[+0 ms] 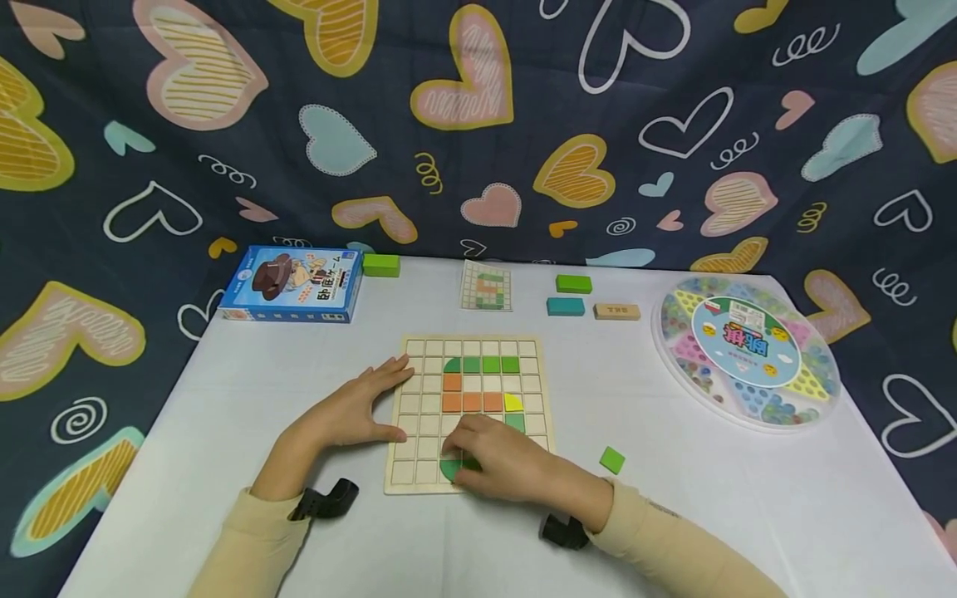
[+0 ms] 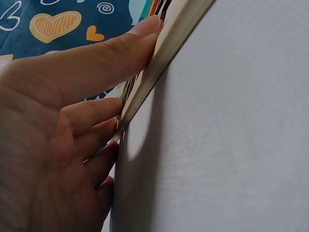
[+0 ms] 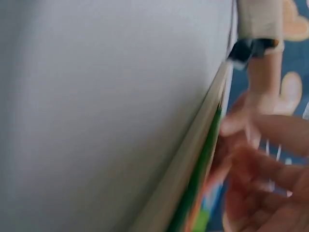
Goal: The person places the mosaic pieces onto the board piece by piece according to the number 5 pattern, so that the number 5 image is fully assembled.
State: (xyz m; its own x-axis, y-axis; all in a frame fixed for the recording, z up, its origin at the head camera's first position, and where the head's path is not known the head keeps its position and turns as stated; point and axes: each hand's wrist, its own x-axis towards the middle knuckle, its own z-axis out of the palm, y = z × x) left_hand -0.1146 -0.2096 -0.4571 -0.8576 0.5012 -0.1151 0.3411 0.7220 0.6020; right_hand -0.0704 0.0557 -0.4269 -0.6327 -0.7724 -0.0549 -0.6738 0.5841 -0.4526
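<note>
A square wooden grid board [image 1: 404, 472] lies on the table, partly filled with colored tiles. Green tiles [image 1: 490, 365] form a row near its top, orange tiles [image 1: 472, 402] sit below, and a yellow tile [image 1: 512, 402] is beside them. My left hand [image 1: 340, 407] rests along the board's left edge, fingers extended and thumb spread, touching the rim. My right hand [image 1: 501, 457] bends its fingers over the lower middle cells, near a round-edged green tile [image 1: 449, 470]. I cannot tell whether the right fingers pinch a tile. In the right wrist view that hand [image 3: 256, 174] is blurred.
A loose green tile [image 1: 612, 459] lies right of the board. Behind it stand a small patterned card [image 1: 486, 286], a teal block [image 1: 565, 306], a wooden block [image 1: 616, 311] and green blocks [image 1: 573, 284]. A blue box [image 1: 299, 286] is back left, a round marble game [image 1: 748, 345] right.
</note>
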